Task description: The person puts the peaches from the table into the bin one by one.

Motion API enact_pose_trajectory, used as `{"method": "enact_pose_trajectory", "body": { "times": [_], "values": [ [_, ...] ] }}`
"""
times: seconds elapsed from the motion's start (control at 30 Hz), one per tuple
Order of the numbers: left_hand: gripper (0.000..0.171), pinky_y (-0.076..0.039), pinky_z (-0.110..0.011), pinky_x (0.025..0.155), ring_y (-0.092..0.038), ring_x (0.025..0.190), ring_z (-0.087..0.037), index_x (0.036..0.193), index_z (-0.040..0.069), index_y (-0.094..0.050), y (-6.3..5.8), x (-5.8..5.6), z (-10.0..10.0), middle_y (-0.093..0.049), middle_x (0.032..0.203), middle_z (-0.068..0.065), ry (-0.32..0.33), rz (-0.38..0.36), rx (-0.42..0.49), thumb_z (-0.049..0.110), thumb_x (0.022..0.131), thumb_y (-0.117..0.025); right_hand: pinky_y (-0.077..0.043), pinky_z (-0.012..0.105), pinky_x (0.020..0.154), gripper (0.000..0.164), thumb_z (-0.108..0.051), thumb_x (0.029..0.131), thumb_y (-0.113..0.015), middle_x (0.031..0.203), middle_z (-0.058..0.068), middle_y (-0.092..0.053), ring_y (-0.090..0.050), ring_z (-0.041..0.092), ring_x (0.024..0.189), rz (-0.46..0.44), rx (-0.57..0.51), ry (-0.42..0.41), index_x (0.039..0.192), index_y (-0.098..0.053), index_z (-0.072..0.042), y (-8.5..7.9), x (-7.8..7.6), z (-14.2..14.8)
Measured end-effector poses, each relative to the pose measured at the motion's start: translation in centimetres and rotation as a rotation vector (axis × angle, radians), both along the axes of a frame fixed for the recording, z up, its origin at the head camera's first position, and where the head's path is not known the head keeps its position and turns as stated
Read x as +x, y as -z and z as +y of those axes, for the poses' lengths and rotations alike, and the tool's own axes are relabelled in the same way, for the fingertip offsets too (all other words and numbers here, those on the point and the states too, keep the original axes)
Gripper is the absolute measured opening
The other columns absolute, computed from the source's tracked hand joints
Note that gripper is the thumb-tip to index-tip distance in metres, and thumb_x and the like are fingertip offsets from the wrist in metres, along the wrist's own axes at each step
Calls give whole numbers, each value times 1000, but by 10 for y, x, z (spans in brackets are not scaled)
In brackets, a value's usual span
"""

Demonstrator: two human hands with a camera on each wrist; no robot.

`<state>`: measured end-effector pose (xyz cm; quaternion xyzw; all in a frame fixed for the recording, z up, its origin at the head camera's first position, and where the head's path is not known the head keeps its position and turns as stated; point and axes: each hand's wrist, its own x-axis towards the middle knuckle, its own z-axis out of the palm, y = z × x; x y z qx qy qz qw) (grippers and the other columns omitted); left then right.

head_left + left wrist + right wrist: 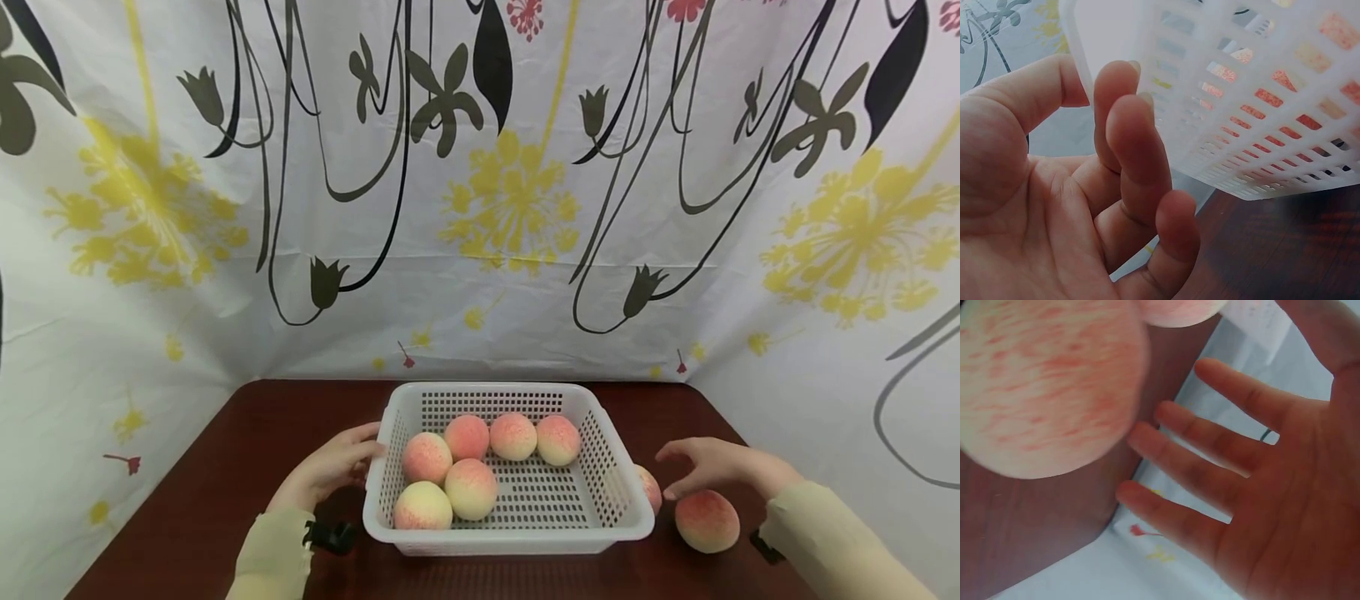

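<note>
A white plastic basket (pixel 517 540) with slotted walls stands on the dark table, holding several pink-and-cream peaches (pixel 470 489). My left hand (pixel 337 462) grips its left rim; in the left wrist view the thumb meets the rim and curled fingers (pixel 1141 150) lie against the outer wall. Outside the basket's right wall sits one peach (pixel 649 490), partly hidden by the rim. Another peach (pixel 707 521) lies below my right hand (pixel 716 467). That hand hovers with fingers spread and holds nothing; in the right wrist view a large peach (pixel 1047 387) is beyond the fingertips.
The dark red-brown table (pixel 300 408) reaches back to a white cloth (pixel 480 317) printed with flowers. This cloth also hangs at both sides. Black bands (pixel 330 536) show at the wrists, below pale sleeves (pixel 832 533).
</note>
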<state>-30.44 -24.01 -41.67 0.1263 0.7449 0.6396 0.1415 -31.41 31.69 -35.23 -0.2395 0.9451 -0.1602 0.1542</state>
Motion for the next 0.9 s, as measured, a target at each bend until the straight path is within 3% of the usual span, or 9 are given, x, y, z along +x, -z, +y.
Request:
{"method": "enact_pose_trajectory", "body": {
  "times": [0.17,0.47,0.63,0.73,0.9],
  "values": [
    [59,-51,-36,65,-57,70,-20,147,-6,-30,0,-1,0,-62,107,-19,8,-5,3,18,98,-53,-41,57,89,61,-33,80,-78,123,23,-57,-49,48,116,-89,-29,17,122,-58,6,13,-1,15],
    [59,-50,-36,65,-57,71,-19,147,-5,-31,1,-3,1,-63,106,-17,9,-11,4,18,97,-53,-42,52,90,67,-26,80,-77,127,28,-52,-48,45,117,-263,-115,31,127,-50,14,29,3,25],
    [60,-50,-36,64,-57,70,-19,147,-5,-30,1,-4,1,-63,105,-16,16,-11,10,18,97,-53,-43,56,84,66,-23,75,-78,126,22,-53,-50,35,111,-298,-100,143,128,-52,7,33,9,22],
    [60,-51,-36,65,-57,71,-19,148,-5,-29,1,-4,0,-63,105,-17,16,-13,10,18,97,-53,-43,52,81,64,-21,72,-78,119,15,-56,-51,28,104,-297,-87,186,126,-55,3,34,12,19],
    [61,-52,-37,68,-60,75,-20,149,-5,-28,2,-4,-1,-63,109,-18,14,-21,10,19,98,-53,-44,47,78,57,-18,68,-79,107,8,-58,-51,24,95,-287,-91,184,118,-59,-1,37,16,15]
  ]
}}
